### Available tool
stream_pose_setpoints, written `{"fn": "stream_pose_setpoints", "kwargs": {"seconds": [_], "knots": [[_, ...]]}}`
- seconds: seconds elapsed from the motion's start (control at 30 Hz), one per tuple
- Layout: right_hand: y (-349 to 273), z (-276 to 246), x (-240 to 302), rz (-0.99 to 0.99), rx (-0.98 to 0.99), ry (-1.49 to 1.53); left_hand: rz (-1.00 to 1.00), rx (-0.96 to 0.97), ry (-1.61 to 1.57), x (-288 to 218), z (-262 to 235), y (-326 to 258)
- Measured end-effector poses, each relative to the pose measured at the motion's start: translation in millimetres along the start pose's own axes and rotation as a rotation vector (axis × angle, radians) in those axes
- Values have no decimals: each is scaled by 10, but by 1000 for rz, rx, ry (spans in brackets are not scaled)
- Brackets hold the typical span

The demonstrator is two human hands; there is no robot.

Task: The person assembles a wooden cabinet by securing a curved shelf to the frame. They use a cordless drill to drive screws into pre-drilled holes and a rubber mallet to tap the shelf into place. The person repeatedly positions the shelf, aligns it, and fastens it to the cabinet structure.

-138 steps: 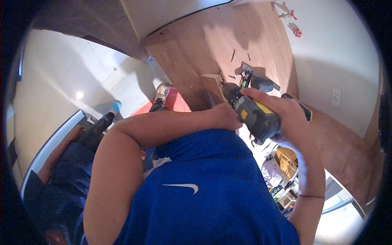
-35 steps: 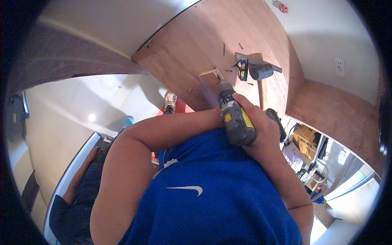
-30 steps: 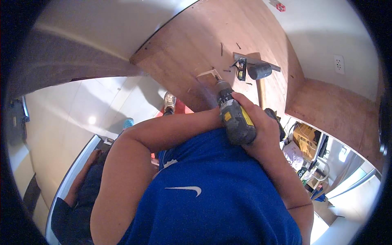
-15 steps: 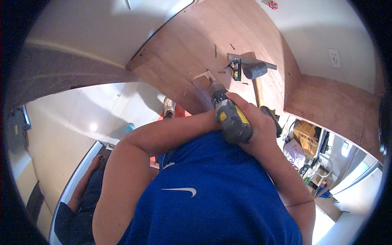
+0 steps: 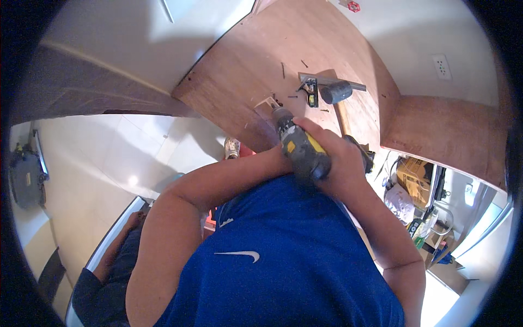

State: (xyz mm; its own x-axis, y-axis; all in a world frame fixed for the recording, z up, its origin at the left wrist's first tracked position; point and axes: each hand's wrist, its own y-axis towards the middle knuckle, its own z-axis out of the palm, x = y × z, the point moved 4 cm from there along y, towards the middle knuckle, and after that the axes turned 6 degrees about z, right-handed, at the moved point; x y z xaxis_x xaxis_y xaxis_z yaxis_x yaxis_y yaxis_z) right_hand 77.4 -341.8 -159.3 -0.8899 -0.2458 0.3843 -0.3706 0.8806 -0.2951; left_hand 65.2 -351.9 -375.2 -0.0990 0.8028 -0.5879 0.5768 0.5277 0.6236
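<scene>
My right hand [image 5: 340, 158] is closed around a black and yellow cordless drill [image 5: 305, 150], which points away from me. The drill's front end is at a small pale wood piece [image 5: 265, 103] on the reddish-brown plywood surface [image 5: 234, 60]; whether the bit touches it I cannot tell. My left forearm [image 5: 234, 170] crosses in front of me, and its hand is hidden behind the drill. Beyond the drill lie a combination square [image 5: 312, 94] and a black-headed rubber mallet [image 5: 336, 92] with a wooden handle. Several dark screws [image 5: 283, 70] are scattered around them.
Another person's arm [image 5: 111, 245] and dark sleeve show at lower left. A patterned shoe [image 5: 232, 147] stands below the plywood edge. At right, a cardboard box [image 5: 415, 180] and assorted items sit under a plywood ledge [image 5: 447, 131]. A wall outlet [image 5: 442, 67] is above it.
The view has turned slightly. The drill has shifted a little to the left with my right hand, its front end staying by the small wood piece. My grip looks the same.
</scene>
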Motion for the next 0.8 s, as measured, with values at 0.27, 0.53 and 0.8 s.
{"fn": "stream_pose_setpoints", "kwargs": {"seconds": [0.27, 0.53, 0.8], "knots": [[-129, 66, -80, -48, -35, -37, -76, 91, -1, 112, -79, -76], [-663, -310, -250, -60, -72, 151, -223, 271, -77, 54, -318, -47], [-2323, -503, -2340, 461, -488, 772, -289, 675, 424, -474, -521, 496]]}}
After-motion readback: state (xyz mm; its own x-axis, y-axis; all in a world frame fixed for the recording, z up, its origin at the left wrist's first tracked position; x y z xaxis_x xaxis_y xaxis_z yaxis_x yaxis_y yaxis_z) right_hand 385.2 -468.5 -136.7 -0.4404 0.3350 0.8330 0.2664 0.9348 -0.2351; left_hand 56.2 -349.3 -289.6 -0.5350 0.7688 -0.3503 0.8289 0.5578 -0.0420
